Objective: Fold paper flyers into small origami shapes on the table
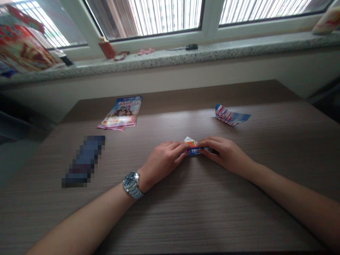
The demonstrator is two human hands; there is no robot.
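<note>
A small folded piece of printed paper (195, 151) lies on the wooden table between my two hands, with a blue strip along its near edge and a white pointed corner at the top. My left hand (166, 157), with a metal watch (132, 182) on the wrist, grips the paper's left end between fingers and thumb. At the right end, the fingers and thumb of my right hand (225, 152) pinch the paper too. My fingertips hide both ends of it. Further back to the right rests a folded blue and red printed paper piece (230, 116).
A stack of printed leaflets (122, 111) sits at the table's back left. Nearer on the left is a dark, pixelated object (85, 161). Along the granite windowsill (159, 58) are a red-brown case (106, 48), a dark-handled tool (191, 46) and a colourful package (23, 49).
</note>
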